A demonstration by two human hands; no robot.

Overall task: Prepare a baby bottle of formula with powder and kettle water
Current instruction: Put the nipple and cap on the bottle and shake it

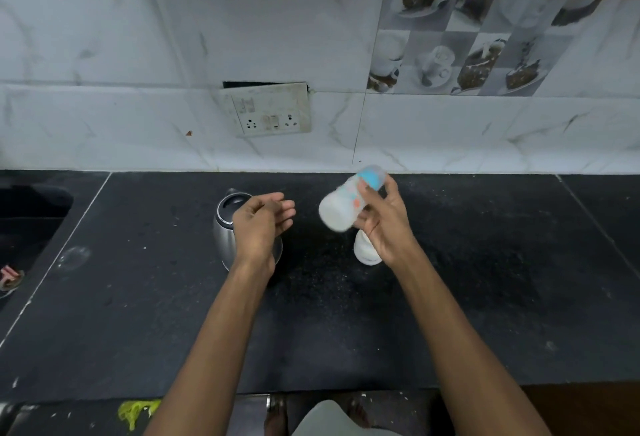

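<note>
My right hand grips a baby bottle with a blue cap, held tilted above the black counter and blurred by motion; it looks white with milky liquid. My left hand hovers with fingers relaxed and holds nothing, over a steel kettle that stands on the counter. A white container sits on the counter just under my right hand, mostly hidden by it.
The black stone counter runs to a tiled wall with a socket plate. A sink lies at the far left. White specks dot the counter around the container. The counter's front edge is near my body.
</note>
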